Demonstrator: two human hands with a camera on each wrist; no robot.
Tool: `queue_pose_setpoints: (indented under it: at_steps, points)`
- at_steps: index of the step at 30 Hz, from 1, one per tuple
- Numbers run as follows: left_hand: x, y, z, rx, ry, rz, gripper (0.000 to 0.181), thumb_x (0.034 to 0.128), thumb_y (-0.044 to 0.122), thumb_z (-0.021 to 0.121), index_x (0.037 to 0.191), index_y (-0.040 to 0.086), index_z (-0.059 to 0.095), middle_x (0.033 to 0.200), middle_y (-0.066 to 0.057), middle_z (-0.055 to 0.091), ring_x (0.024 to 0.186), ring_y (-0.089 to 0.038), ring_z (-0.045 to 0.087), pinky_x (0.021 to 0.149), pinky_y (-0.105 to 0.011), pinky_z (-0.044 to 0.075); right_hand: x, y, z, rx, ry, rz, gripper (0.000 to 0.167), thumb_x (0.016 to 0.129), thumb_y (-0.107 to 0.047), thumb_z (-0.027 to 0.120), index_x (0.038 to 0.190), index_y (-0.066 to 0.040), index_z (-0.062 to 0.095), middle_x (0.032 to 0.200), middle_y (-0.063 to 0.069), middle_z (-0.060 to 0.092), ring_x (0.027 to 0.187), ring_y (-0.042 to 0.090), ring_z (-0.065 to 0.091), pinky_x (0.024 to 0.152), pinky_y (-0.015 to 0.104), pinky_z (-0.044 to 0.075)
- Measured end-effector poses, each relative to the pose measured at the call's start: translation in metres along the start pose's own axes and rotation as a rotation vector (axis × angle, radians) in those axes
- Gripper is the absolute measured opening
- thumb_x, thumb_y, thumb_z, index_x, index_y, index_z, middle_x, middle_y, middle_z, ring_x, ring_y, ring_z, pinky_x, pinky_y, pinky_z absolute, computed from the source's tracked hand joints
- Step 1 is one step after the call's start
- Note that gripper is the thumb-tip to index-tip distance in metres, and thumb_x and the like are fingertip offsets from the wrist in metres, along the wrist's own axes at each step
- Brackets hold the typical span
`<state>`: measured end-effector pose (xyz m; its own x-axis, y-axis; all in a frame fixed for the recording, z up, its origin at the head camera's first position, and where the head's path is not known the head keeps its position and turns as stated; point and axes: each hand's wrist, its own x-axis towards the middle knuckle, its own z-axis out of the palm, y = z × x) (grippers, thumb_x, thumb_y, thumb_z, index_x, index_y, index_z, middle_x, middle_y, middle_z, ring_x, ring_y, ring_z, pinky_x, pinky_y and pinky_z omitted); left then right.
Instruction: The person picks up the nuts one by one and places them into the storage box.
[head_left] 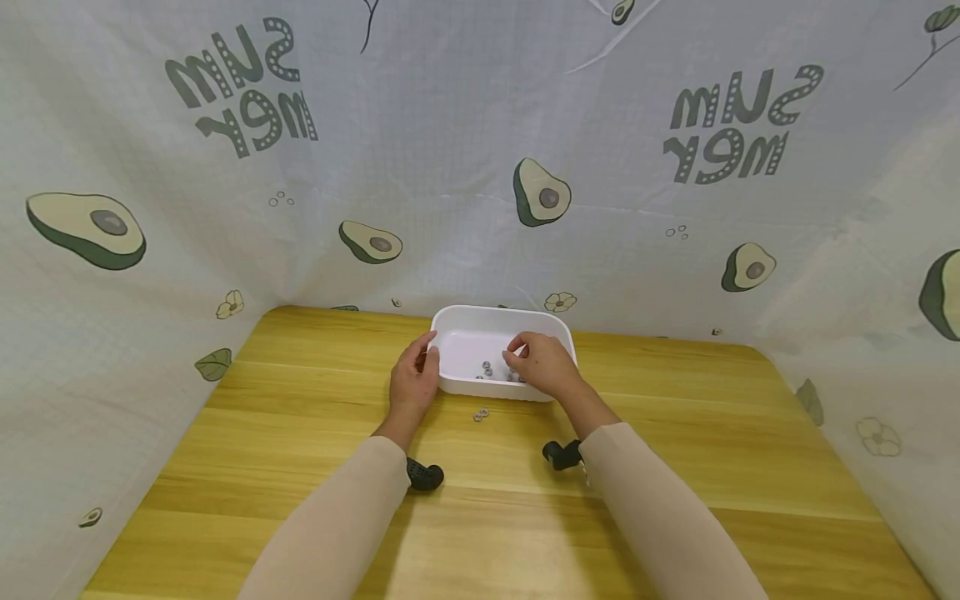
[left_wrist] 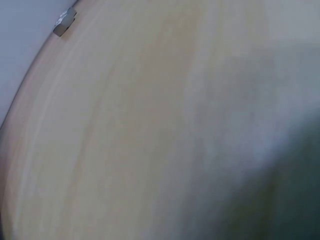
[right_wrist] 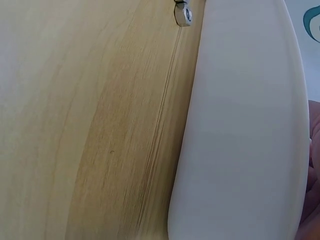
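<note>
A white tray (head_left: 495, 388) with rounded corners stands at the back of the wooden table. My left hand (head_left: 415, 379) holds its left end, thumb and fingers bent against the rim. My right hand (head_left: 543, 364) reaches over the tray's near right side, with thumb and index finger close together. Whether something small sits between those fingertips is hidden. Several small metal hex nuts (head_left: 487, 367) lie inside the tray, some partly covered by the right hand. Two more nuts (head_left: 481, 414) lie on the table just before the tray; the right wrist view shows a nut (right_wrist: 184, 14) beside the tray wall.
The wooden table (head_left: 480, 533) reaches back to a pale curtain (head_left: 450, 167) printed with avocados, which also hangs along both sides. Black wrist devices (head_left: 426, 477) show by the two sleeves. A dark blur fills the lower right of the left wrist view.
</note>
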<state>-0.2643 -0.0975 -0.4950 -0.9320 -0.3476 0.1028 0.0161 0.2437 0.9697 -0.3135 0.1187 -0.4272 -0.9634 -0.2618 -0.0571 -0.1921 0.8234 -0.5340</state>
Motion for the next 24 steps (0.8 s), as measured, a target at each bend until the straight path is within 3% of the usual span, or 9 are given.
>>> queue_pose_setpoints:
  at_steps: [11, 24]
  points:
    - [0.002, -0.002, 0.001, 0.007, 0.0, 0.012, 0.037, 0.1057, 0.033, 0.051, 0.141, 0.027, 0.06, 0.137, -0.006, 0.063, 0.118, -0.026, 0.061, 0.105, -0.044, 0.052, -0.011, -0.014, -0.001, 0.012, 0.015, -0.028, 0.022, 0.098, -0.033, 0.067, 0.11, -0.015, 0.069, 0.087, 0.005, 0.064, 0.077, 0.02, 0.056, 0.063, 0.028, 0.046]
    - [0.001, -0.001, 0.001, 0.001, -0.002, 0.01, 0.038, 0.1058, 0.033, 0.05, 0.142, 0.028, 0.06, 0.136, -0.007, 0.063, 0.118, -0.027, 0.061, 0.104, -0.045, 0.052, -0.038, -0.032, 0.006, 0.055, 0.029, -0.098, 0.015, 0.096, -0.03, 0.07, 0.102, -0.017, 0.073, 0.077, 0.001, 0.062, 0.068, 0.017, 0.053, 0.06, 0.027, 0.044]
